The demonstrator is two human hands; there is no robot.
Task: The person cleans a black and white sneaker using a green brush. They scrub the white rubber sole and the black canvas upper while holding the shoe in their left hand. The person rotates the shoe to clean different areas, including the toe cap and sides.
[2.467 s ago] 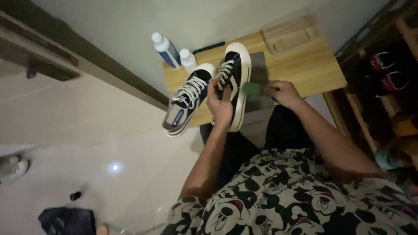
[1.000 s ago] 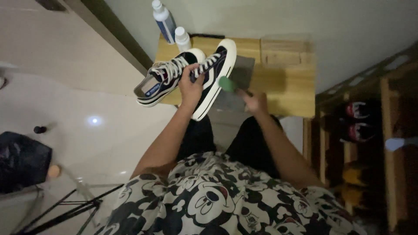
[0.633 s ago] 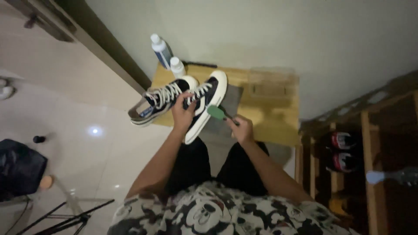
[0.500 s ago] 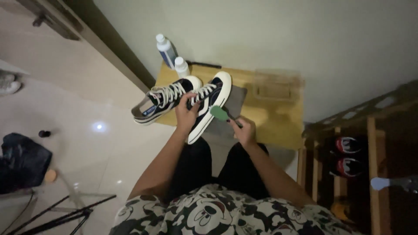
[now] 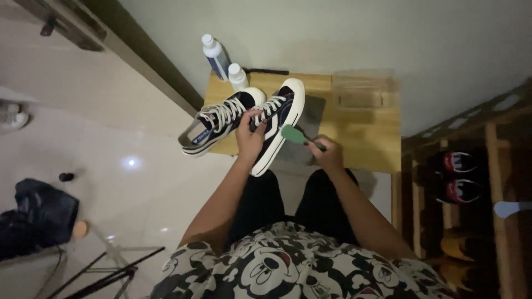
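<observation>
My left hand (image 5: 250,137) grips a dark sneaker (image 5: 279,123) with white laces and a white sole, holding it tilted above a small wooden table (image 5: 368,138). A second matching sneaker (image 5: 217,123) lies on the table's left edge, its heel hanging over the floor. My right hand (image 5: 328,154) holds a small brush with a green head (image 5: 293,134), the head close to the white sole of the held sneaker. A grey cloth (image 5: 310,113) lies on the table under the shoe.
Two white-capped bottles (image 5: 215,54) (image 5: 238,76) stand at the table's back left, near a dark stick-like item (image 5: 269,71). A clear plastic box (image 5: 361,89) sits at the back right. A wooden shoe rack (image 5: 460,177) stands to the right. A black bag (image 5: 34,213) and tripod legs lie on the tiled floor to the left.
The view has shifted and moved closer. My hands keep the same hold on the sneaker and the brush, with the brush head still next to the sole.
</observation>
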